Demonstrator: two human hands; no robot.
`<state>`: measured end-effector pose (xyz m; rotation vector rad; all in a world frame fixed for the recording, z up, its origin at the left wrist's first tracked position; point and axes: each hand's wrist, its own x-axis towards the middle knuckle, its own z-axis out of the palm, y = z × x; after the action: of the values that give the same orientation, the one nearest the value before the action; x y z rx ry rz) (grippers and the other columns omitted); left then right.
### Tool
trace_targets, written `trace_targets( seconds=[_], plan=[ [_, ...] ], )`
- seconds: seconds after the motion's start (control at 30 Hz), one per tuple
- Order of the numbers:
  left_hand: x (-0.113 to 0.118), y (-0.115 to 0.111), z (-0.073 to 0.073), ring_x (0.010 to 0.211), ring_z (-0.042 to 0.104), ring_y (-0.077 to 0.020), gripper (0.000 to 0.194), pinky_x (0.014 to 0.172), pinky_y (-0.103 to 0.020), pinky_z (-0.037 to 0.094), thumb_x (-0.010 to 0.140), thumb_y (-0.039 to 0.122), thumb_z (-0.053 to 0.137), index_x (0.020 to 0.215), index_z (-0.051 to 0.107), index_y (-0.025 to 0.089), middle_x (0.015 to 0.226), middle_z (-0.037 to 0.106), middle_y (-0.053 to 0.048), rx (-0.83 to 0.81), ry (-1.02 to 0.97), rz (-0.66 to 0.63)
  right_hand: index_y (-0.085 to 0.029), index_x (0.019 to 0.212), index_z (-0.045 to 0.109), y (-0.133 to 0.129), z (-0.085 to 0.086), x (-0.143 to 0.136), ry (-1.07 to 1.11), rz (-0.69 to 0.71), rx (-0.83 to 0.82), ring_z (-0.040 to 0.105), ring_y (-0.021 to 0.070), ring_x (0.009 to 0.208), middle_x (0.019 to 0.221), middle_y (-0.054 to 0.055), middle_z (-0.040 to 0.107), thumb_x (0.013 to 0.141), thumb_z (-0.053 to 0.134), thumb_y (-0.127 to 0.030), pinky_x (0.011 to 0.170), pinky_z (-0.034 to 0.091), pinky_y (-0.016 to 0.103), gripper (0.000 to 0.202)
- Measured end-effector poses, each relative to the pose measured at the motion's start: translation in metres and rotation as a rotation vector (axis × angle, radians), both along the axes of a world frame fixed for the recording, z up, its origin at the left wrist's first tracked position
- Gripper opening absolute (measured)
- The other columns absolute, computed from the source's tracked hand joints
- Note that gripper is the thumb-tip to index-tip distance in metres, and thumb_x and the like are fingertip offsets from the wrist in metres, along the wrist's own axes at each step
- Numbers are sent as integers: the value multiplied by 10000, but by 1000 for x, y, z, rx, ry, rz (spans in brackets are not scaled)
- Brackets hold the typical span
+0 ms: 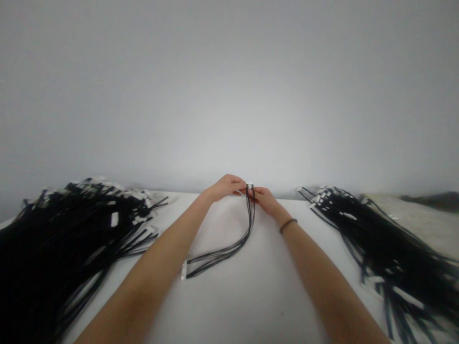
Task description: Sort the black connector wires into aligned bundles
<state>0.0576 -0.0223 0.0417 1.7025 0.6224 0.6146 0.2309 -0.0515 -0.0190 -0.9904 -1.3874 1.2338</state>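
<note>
Curving lengthwise down, then leftward, from gripping left hand [228, 186] and right hand [264, 198]: black cable bundle [237, 245].

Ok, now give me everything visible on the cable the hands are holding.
The wire harness is a set of thin black wires with a pale, plastic-looking connector at each end. The left hand and right hand hold its upper end, connector upward. From there the wires hang down, curve toward the left and spread slightly apart, ending at the other connector, beside the left forearm over the white table. The wires look flexible; blur hides pins and markings.
</note>
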Motion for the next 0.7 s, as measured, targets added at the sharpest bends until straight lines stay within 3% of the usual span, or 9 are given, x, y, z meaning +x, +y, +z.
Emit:
trace_targets(
  seconds=[0.2,0.43,0.7],
  plan=[
    [1,2,-7,717,566,-120,143,690,-253,430,645,255,572,670,556,115,730,610,-42,12,21,21,-119,691,585,-2,2,-1,-21,9,3,396,72,556,609,-11,481,622,621,-395,520,295,205,287],
    [2,-1,-7,782,576,-152,189,739,-304,418,654,301,566,692,528,119,825,615,-76,-139,-66,-44,-122,688,587,-1,3,-1,1,10,-1,399,74,552,598,-13,485,624,621,-385,528,303,210,273],
    [2,-3,-3,793,570,-149,247,743,-306,422,666,347,576,747,556,114,869,610,-91,-138,-65,-82,-127,682,587,-1,2,-1,26,13,-16,410,80,583,646,4,504,628,614,-394,550,317,216,274]
  ],
)
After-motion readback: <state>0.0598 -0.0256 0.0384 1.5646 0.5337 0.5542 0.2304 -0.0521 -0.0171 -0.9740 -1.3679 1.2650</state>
